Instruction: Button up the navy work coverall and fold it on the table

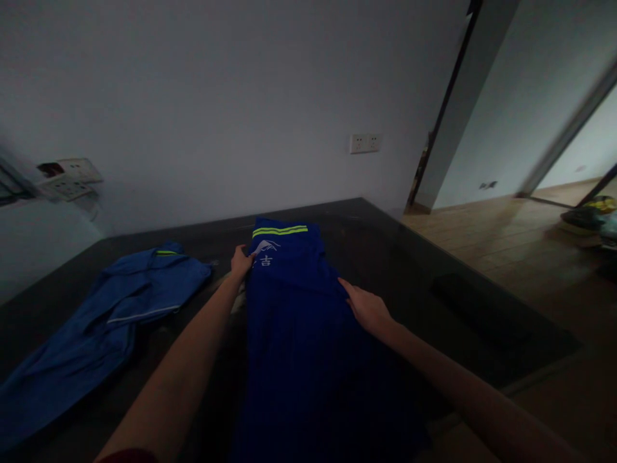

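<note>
A dark blue work jacket (289, 302) lies lengthwise on the black table, its near end running down toward me in shadow. Yellow-green stripes cross its far end, and a white logo with lettering is printed below them. My left hand (242, 262) is closed on the jacket's left edge beside the logo. On the right edge, a little nearer to me, my right hand (369, 308) grips the cloth between thumb and fingers. To the left lies a second blue garment (144, 283), rumpled, with a thin pale piping line and a bit of yellow-green trim.
The black tabletop (385, 257) meets a pale wall (231, 116) at the back. A double wall socket (365, 143) sits above it. A dark flat object (477, 308) lies on the right. Beyond the table's right edge is wooden floor (482, 238), with a pile of things (595, 222) farther off.
</note>
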Motion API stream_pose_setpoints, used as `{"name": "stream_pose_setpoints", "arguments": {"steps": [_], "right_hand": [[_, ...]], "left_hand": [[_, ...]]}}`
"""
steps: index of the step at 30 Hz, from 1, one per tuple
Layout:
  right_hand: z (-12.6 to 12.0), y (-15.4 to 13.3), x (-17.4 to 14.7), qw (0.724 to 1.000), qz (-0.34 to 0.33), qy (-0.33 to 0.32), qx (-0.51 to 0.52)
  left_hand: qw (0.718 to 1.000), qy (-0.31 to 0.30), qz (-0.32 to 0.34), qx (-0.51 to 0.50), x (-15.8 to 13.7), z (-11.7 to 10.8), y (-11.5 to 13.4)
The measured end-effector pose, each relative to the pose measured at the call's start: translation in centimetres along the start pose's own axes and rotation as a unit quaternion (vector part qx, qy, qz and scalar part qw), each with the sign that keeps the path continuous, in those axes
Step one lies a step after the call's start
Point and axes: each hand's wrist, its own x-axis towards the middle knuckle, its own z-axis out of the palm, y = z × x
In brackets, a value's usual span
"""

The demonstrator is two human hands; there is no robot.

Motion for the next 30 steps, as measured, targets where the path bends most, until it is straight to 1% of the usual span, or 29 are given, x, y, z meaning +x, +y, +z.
{"name": "stream_pose_setpoints", "arguments": {"steps": [4, 6, 8, 10, 11, 12, 14, 15, 16, 19, 21, 22, 24, 26, 28, 30], "right_hand": [[0.6, -1.3, 1.5, 1.000, -0.008, 0.008, -0.026], [0.6, -1.4, 1.5, 1.000, -0.013, 0.014, -0.019], [0.4, -1.1, 1.1, 1.000, -0.025, 0.017, 0.007], [0.1, -0.6, 0.2, 0.998, -0.047, 0.018, 0.047], [0.0, -0.2, -0.3, 0.996, -0.058, 0.019, 0.069], [-0.2, 0.1, -0.9, 0.993, -0.068, 0.019, 0.091], [-0.3, 0.8, -2.5, 0.988, -0.080, 0.014, 0.131], [-0.3, 1.0, -3.4, 0.985, -0.084, 0.011, 0.149], [-0.4, 1.1, -4.5, 0.982, -0.087, 0.010, 0.167], [-0.7, 0.9, -7.8, 0.973, -0.092, 0.006, 0.213], [-1.0, 0.4, -9.7, 0.969, -0.080, -0.004, 0.232], [-1.1, 0.1, -10.5, 0.968, -0.068, -0.009, 0.240], [-1.3, -0.7, -11.9, 0.965, -0.039, -0.014, 0.259], [-1.4, -1.4, -12.8, 0.960, -0.011, -0.026, 0.279], [-1.2, -1.9, -13.6, 0.955, 0.007, -0.037, 0.294], [-0.8, -2.2, -14.2, 0.953, 0.010, -0.027, 0.301]], "left_hand": [[0.999, 0.015, 0.021, 0.020, 0.6, -0.9, -0.1], [0.999, 0.010, 0.040, 0.026, 0.2, -1.2, -0.2], [0.997, -0.002, 0.066, 0.029, -1.1, -1.7, -0.5], [0.995, -0.012, 0.095, 0.030, -3.3, -2.7, -1.2], [0.992, -0.014, 0.124, 0.029, -4.8, -3.4, -1.7], [0.987, -0.017, 0.158, 0.026, -6.7, -4.3, -2.3], [0.967, -0.035, 0.252, 0.014, -11.0, -6.4, -3.3], [0.958, -0.052, 0.281, 0.009, -13.3, -7.6, -3.7], [0.953, -0.079, 0.294, 0.013, -15.5, -8.9, -3.9], [0.946, -0.156, 0.281, 0.048, -21.4, -12.2, -3.9], [0.944, -0.197, 0.257, 0.063, -24.2, -13.5, -3.3], [0.944, -0.212, 0.243, 0.066, -25.3, -13.9, -3.0], [0.951, -0.216, 0.211, 0.067, -27.1, -14.0, -2.4], [0.959, -0.209, 0.179, 0.068, -28.6, -13.5, -2.0], [0.965, -0.209, 0.144, 0.066, -30.3, -13.0, -2.1], [0.970, -0.208, 0.113, 0.057, -32.1, -12.8, -2.8]]}}
